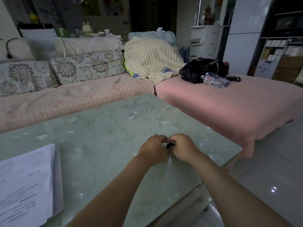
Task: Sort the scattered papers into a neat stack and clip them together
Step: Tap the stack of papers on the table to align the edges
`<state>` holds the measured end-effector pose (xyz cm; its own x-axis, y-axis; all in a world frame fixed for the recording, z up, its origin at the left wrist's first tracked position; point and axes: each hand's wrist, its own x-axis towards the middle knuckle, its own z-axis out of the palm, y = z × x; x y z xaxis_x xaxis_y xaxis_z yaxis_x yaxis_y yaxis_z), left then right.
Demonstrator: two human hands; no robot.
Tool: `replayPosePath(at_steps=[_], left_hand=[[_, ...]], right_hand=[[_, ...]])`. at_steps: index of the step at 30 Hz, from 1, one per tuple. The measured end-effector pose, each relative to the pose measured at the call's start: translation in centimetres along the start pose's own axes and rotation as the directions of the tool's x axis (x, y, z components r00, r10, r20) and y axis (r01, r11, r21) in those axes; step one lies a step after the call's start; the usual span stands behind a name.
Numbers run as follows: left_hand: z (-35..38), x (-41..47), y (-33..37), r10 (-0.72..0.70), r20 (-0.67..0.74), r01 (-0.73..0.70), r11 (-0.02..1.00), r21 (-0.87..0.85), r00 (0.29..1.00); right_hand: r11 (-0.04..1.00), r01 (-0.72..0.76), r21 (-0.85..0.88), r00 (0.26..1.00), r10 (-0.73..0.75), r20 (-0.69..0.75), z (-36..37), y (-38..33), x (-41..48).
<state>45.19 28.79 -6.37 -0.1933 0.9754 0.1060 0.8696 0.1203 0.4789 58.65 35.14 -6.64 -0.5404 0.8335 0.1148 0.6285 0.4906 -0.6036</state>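
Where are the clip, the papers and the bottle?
clip (169, 145): head view, on its black body.
papers (24, 185): head view, on the middle of the top sheet.
bottle (217, 81): head view, on its clear body.

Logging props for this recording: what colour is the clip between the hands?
Black. The clip shows best in the head view, the only one.

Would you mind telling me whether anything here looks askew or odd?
The paper stack at the left of the table is not quite square: its right-hand edges fan out. The black clip is apart from it, pinched between the left hand and right hand. A water bottle lies on its side on the pink cover.
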Motion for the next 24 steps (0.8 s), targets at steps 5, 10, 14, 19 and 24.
replayPosePath(at_steps=[5, 10, 14, 19, 24], left_hand=[[0.1, 0.2, -0.5, -0.017, -0.039, 0.016, 1.000, -0.020, 0.999], [0.3, 0.3, -0.4, -0.007, -0.073, 0.011, 0.999, 0.048, 0.997], [-0.3, -0.2, -1.4, 0.013, -0.073, -0.006, 0.995, 0.100, 0.997], [-2.0, -1.9, -4.8, -0.067, -0.100, 0.070, 0.997, 0.020, 0.993], [-4.3, -4.5, -8.2, -0.098, -0.145, 0.094, 0.995, -0.036, 0.985]], right_hand=[[0.994, -0.046, 0.100, 0.998, 0.050, -0.040, -0.4, 0.9, 0.4], [0.991, -0.019, -0.132, 0.998, 0.025, 0.049, -0.3, 1.6, 0.9], [0.986, 0.042, -0.160, 0.995, -0.026, 0.099, 0.5, 0.7, 1.2], [0.980, 0.071, -0.188, 0.992, -0.049, 0.116, 1.5, -1.2, 1.6], [0.987, 0.073, -0.140, 0.988, -0.053, 0.142, 2.5, -3.8, 1.7]])
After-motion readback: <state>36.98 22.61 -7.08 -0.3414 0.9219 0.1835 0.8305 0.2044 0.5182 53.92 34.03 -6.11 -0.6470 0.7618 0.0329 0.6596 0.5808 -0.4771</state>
